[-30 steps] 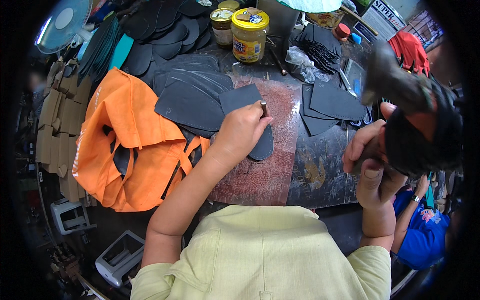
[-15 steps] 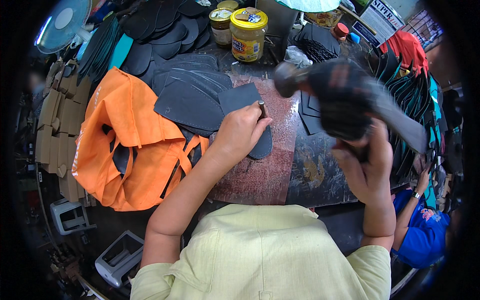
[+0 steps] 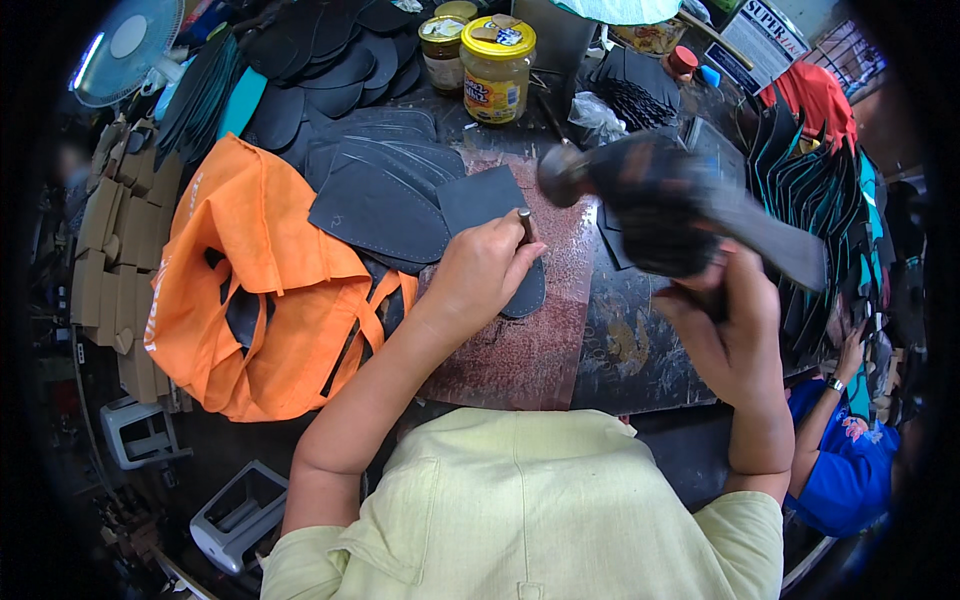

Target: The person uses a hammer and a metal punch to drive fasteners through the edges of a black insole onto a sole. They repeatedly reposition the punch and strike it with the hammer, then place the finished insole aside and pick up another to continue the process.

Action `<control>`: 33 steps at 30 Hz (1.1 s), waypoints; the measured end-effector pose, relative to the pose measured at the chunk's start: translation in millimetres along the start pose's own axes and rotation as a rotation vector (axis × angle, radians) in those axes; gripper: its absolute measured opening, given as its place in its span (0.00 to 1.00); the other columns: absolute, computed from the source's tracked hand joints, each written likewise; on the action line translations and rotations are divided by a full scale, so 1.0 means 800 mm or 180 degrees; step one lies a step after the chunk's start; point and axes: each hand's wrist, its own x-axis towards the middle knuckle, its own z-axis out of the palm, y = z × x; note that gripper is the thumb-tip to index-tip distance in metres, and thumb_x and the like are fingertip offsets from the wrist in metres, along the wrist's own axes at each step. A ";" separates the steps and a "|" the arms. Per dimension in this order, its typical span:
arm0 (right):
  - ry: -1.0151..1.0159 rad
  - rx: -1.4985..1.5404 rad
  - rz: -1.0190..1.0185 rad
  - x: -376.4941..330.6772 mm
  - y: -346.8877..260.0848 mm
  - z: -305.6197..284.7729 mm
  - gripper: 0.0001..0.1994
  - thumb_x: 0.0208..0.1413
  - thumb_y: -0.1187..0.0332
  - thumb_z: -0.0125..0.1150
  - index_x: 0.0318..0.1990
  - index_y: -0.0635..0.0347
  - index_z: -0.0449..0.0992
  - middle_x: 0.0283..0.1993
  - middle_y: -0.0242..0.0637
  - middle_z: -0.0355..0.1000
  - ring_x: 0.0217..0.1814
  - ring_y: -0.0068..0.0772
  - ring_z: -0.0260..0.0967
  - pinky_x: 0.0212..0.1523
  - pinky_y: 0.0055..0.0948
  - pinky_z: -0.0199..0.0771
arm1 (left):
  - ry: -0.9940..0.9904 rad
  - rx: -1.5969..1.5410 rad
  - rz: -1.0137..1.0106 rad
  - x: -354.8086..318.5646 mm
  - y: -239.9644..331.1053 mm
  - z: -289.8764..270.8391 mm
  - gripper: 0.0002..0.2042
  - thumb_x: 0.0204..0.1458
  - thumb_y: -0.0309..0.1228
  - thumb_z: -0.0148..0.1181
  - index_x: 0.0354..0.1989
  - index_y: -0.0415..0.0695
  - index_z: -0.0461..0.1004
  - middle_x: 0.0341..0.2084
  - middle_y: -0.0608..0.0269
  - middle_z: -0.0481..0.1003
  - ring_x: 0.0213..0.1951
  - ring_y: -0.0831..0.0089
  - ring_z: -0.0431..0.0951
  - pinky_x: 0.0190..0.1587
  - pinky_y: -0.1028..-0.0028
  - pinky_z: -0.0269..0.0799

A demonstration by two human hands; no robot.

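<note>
My left hand (image 3: 480, 268) is closed around a short metal punch (image 3: 525, 222), its top end poking up above the fingers. The punch stands over a black leather-like piece (image 3: 484, 198), whose rounded end shows below the hand; the punch's tip is hidden. My right hand (image 3: 738, 325) grips a hammer (image 3: 660, 190), raised in the air to the right of the punch. The hammer has a round metal face on the left, a dark wrapped middle and a flat wedge on the right; motion blurs it. A worn reddish mat (image 3: 515, 365) lies under the work.
Stitch-marked black pieces (image 3: 385, 195) lie fanned out left of my hand, beside an orange cloth bag (image 3: 265, 300). Yellow-lidded jars (image 3: 497, 85) stand at the back. More black pieces (image 3: 800, 190) are stacked at right, near a person in blue (image 3: 845, 460).
The hammer in my right hand has shifted slightly left and down, toward the punch. My left hand and the leather-like piece stay in nearly the same place.
</note>
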 end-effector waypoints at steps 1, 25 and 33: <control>0.0234 0.0530 -0.0035 -0.002 0.000 0.005 0.23 0.63 0.73 0.66 0.63 0.66 0.66 0.39 0.38 0.75 0.33 0.29 0.73 0.35 0.28 0.74 | 0.0016 -0.0022 0.0062 0.000 -0.001 0.000 0.11 0.62 0.31 0.63 0.40 0.34 0.73 0.31 0.43 0.79 0.35 0.43 0.81 0.39 0.54 0.76; -0.1176 0.0000 0.1060 -0.048 0.026 0.023 0.20 0.59 0.69 0.70 0.56 0.59 0.69 0.43 0.50 0.81 0.46 0.61 0.79 0.42 0.47 0.79 | -0.0326 0.0634 -0.0542 0.060 -0.031 -0.089 0.12 0.51 0.31 0.71 0.30 0.33 0.79 0.33 0.51 0.78 0.40 0.55 0.80 0.46 0.63 0.74; -0.0984 -0.0053 0.0867 -0.033 0.041 0.047 0.21 0.61 0.66 0.68 0.58 0.60 0.69 0.43 0.52 0.80 0.45 0.62 0.79 0.43 0.47 0.78 | 0.0311 0.1132 -0.0486 0.047 -0.035 -0.112 0.11 0.51 0.33 0.69 0.31 0.35 0.79 0.32 0.50 0.78 0.42 0.51 0.78 0.48 0.57 0.73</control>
